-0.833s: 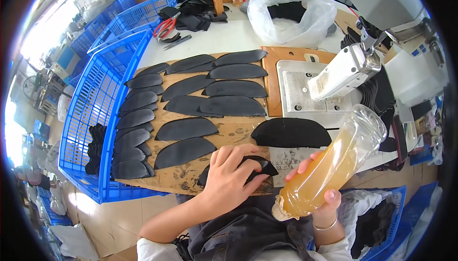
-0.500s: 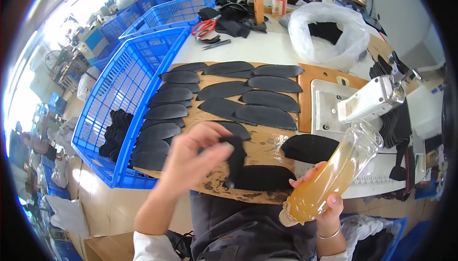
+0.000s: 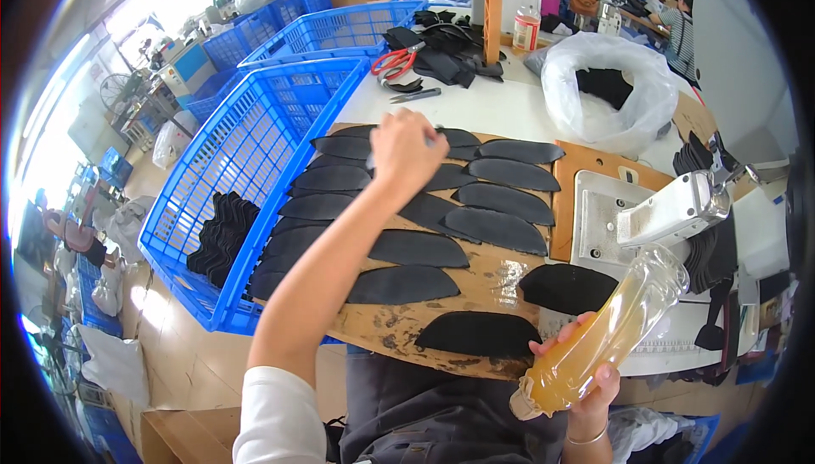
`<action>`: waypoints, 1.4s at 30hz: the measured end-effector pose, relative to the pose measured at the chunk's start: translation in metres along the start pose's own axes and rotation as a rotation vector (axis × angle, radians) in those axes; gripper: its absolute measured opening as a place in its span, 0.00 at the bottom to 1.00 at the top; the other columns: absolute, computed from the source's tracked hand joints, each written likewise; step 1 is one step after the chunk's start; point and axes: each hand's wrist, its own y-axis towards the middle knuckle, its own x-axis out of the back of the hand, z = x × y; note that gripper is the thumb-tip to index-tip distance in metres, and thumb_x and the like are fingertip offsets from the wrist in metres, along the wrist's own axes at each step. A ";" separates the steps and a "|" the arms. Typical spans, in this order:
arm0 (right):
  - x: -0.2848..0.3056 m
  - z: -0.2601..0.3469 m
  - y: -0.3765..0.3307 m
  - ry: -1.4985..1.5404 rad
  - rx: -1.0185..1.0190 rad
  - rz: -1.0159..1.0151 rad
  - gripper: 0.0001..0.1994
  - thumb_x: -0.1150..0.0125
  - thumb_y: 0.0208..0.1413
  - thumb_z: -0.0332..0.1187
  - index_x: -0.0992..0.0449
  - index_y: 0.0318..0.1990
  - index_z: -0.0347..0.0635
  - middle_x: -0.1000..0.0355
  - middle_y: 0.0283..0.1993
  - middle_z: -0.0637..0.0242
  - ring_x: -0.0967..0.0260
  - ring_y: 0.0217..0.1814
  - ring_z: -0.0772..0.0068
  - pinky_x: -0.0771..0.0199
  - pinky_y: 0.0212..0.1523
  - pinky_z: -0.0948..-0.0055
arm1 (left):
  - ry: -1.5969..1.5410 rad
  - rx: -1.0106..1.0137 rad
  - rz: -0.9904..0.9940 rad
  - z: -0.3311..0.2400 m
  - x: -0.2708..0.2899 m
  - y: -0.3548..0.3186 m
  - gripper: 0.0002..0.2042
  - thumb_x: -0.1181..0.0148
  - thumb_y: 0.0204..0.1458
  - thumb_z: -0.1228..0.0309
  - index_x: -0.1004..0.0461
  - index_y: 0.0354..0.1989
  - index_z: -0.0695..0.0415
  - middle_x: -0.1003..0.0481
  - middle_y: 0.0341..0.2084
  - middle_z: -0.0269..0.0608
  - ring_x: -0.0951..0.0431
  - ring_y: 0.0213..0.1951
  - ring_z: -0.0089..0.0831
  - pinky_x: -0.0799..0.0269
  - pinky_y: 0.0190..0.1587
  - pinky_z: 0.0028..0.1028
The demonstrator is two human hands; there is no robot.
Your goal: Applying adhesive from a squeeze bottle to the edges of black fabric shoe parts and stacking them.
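Note:
My left hand [image 3: 407, 154] reaches over the far part of a brown board [image 3: 373, 328], its fingers curled together above the rows of black curved pieces [image 3: 514, 202]. Whatever those fingers grip, if anything, is hidden. My right hand [image 3: 594, 388] is wrapped around a clear plastic bottle [image 3: 607, 328] of amber liquid at the board's near right corner. The bottle tilts with its wrapped, beige end [image 3: 525, 402] low and its clear base up to the right. Near that end lies a single black piece [image 3: 477, 333], with another beside the bottle.
A blue crate [image 3: 229, 315] holding stacked black pieces stands left of the board. Red-handled scissors [image 3: 395, 61] and small snips [image 3: 416, 95] lie behind it. A white plastic bag [image 3: 564, 95] and a white metal device [image 3: 662, 209] stand at the right.
My left hand has moved away from the near edge to the far rows. The black piece it held now lies flat on the board. My right hand keeps the bottle.

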 end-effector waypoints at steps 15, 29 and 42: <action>0.003 0.004 -0.008 -0.004 -0.015 -0.051 0.35 0.37 0.40 0.49 0.41 0.53 0.41 0.34 0.41 0.59 0.28 0.43 0.53 0.29 0.54 0.48 | 0.422 -0.489 0.116 0.024 0.008 0.000 0.17 0.35 0.41 0.54 0.25 0.25 0.56 0.29 0.30 0.34 0.31 0.39 0.32 0.38 0.43 0.30; -0.052 -0.006 0.028 -0.349 0.301 0.164 0.41 0.29 0.41 0.38 0.49 0.61 0.42 0.38 0.50 0.56 0.39 0.55 0.62 0.38 0.58 0.55 | -0.249 -0.655 0.162 0.011 0.093 -0.207 0.15 0.35 0.39 0.71 0.23 0.38 0.57 0.25 0.34 0.37 0.26 0.37 0.32 0.29 0.40 0.31; -0.122 -0.027 0.054 -1.338 0.424 0.512 0.35 0.29 0.38 0.36 0.41 0.53 0.38 0.32 0.44 0.60 0.33 0.48 0.67 0.32 0.50 0.70 | -0.319 -0.721 -0.022 0.029 0.078 -0.218 0.12 0.38 0.39 0.72 0.23 0.35 0.57 0.24 0.39 0.36 0.26 0.41 0.33 0.28 0.40 0.28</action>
